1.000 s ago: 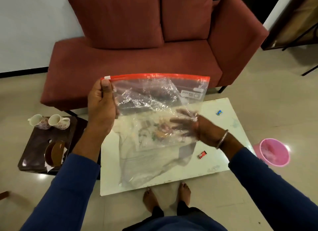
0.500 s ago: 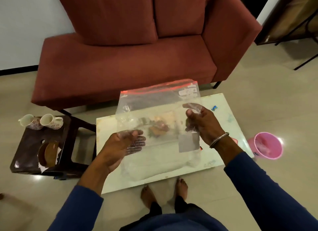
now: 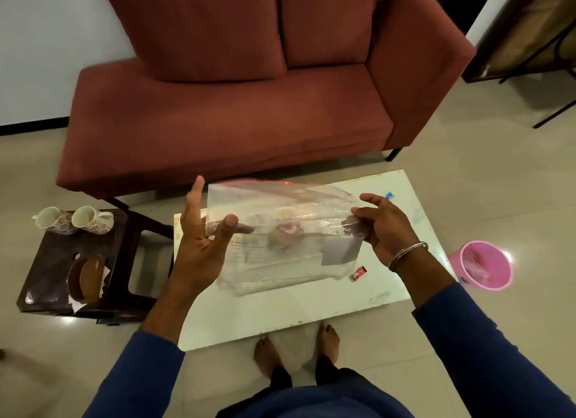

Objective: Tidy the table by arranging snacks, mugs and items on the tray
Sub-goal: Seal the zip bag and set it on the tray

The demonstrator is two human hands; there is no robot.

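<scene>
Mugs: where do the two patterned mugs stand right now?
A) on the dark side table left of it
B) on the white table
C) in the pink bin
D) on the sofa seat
A: both mugs stand side by side at the far edge of the dark side table, left of the white table.

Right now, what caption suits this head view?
Both hands, left and right, hold a clear zip bag over the white table.

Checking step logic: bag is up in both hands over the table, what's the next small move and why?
Probably lower the clear bag flat onto the white table: the left hand and right hand pinch its sides, holding it just above the tabletop.
</scene>
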